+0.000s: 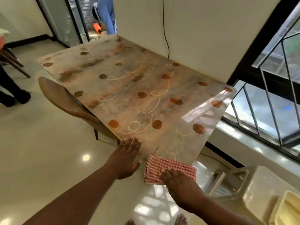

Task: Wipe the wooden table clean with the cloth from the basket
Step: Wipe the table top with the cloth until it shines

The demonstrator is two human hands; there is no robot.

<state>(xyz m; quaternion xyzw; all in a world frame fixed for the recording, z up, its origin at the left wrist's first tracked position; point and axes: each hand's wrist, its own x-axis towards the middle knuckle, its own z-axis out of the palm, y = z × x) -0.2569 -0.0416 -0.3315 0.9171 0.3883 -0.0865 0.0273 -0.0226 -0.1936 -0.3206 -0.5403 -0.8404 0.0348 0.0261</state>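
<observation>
The wooden table (129, 88) stretches away from me, covered in brown and orange blotches and pale looping streaks. A red-and-white checked cloth (168, 168) lies crumpled at the table's near corner. My right hand (180, 182) lies flat on the cloth and presses it down, fingers spread. Just left of the cloth, my left hand (128, 158) rests palm down on the near edge of the table, fingers apart and holding nothing.
A brown chair (65, 98) is tucked against the table's left side. A wall and a black cable (167, 41) run along the right. A pale plastic basket (284, 210) sits at the lower right. A person's legs (11, 91) stand at far left.
</observation>
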